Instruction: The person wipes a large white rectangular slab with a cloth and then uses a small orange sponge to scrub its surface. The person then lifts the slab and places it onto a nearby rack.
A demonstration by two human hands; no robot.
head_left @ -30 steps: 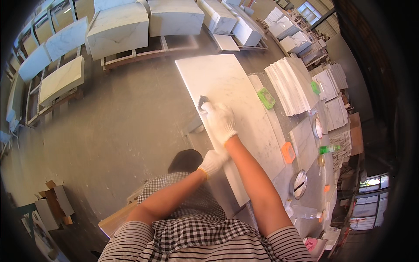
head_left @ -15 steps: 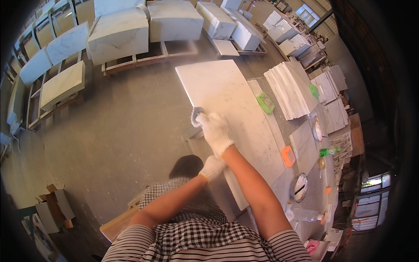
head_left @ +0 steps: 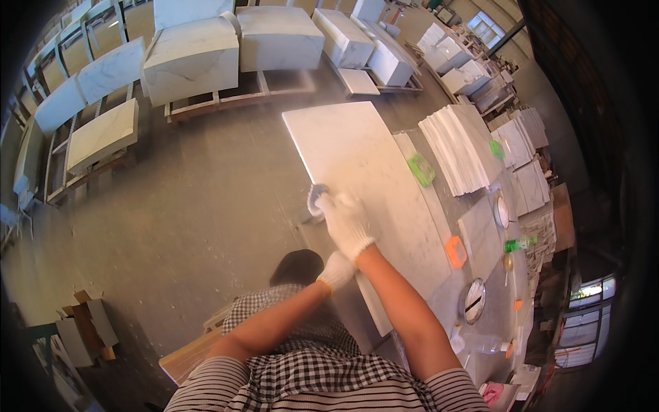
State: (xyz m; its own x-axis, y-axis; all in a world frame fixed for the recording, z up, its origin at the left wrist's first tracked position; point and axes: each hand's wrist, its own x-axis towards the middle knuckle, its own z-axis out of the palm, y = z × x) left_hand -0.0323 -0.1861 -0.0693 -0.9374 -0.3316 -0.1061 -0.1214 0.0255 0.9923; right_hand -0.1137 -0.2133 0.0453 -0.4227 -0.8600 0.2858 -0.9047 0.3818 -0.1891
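Note:
A long white marble slab [head_left: 336,130] stretches away in front of me. At its left edge my right hand [head_left: 349,221], in a white knitted glove, is closed on a small grey-blue pad [head_left: 316,199]. The pad presses against the slab's edge; its exact kind is hard to make out. Closer to me, my left hand [head_left: 338,270], gloved too, is beside the same edge, just below the right wrist. Its fingers are hidden, so whether it grips the slab does not show.
Right of the slab are a green block [head_left: 421,169], an orange block [head_left: 455,252], a stack of marble tiles [head_left: 456,147], a round dish [head_left: 473,301] and a clear plastic bottle [head_left: 486,343]. Large marble blocks [head_left: 192,65] stand on racks beyond. Open cardboard boxes [head_left: 86,329] are at lower left.
My right hand has drawn the pad slightly toward me along the slab's left edge. The left hand stays close to the edge. The whole view has shifted a little.

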